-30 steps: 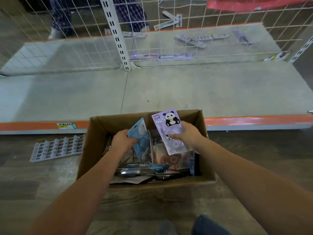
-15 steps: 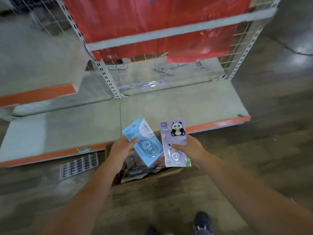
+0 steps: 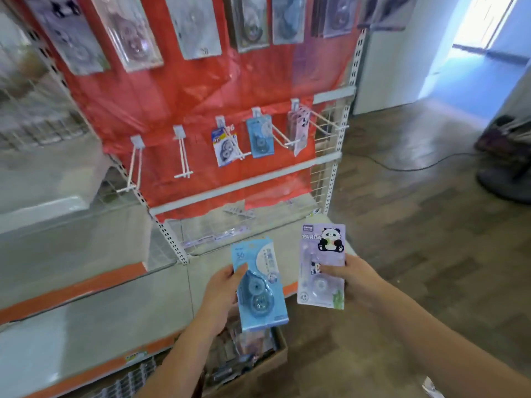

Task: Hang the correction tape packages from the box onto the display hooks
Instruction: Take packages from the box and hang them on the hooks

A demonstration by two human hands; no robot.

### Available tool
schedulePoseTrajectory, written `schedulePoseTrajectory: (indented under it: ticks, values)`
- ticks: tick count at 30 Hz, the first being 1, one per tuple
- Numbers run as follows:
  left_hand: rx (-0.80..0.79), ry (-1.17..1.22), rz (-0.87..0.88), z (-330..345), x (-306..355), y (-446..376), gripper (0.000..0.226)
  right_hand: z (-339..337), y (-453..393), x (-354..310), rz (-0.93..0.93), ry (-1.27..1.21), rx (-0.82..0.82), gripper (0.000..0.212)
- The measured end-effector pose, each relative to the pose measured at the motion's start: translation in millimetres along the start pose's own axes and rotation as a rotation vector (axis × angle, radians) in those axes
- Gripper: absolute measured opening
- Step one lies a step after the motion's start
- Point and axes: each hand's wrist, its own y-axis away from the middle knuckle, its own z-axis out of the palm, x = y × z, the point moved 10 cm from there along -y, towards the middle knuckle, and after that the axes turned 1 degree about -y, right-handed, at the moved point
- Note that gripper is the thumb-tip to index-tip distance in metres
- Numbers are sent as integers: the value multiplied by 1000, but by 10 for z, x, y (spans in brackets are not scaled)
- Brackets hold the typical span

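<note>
Glossy blue package (image 3: 260, 285) and lilac package (image 3: 321, 265), flat rectangles, gripped.

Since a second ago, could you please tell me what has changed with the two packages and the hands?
Both hands have lifted their packages out of the brown cardboard box toward the hooks. The left hand still grips the light blue correction tape package, the right hand still pinches the lilac panda package. The view has swung up to the red-backed display hooks. Neither package is hung yet.

Wood-plank floor (image 3: 416, 225), red sheet (image 3: 178, 104) behind wire rack, bright doorway (image 3: 485, 21) at right.
</note>
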Motion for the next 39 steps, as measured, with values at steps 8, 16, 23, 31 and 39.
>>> schedulePoseTrajectory:
  ticks: [8, 16, 23, 31, 39]
  values:
    - [-44, -39, 239, 219, 1252, 360, 12, -154, 521, -1164, -226, 5, 112, 22]
    - [8, 42, 378, 268, 2142, 661, 17, -65, 610, -2051, -348, -89, 3, 14]
    - [129, 65, 447, 162, 2508, 763, 9, 9, 439, -2420, -407, 43, -17, 27]
    - [160, 3, 488, 117, 2692, 777, 12, 96, 325, -2524, -431, 52, -90, 13]
    - [126, 18, 497, 348, 2812, 641, 21, -103, 205, -2682, -454, 0, -60, 14]
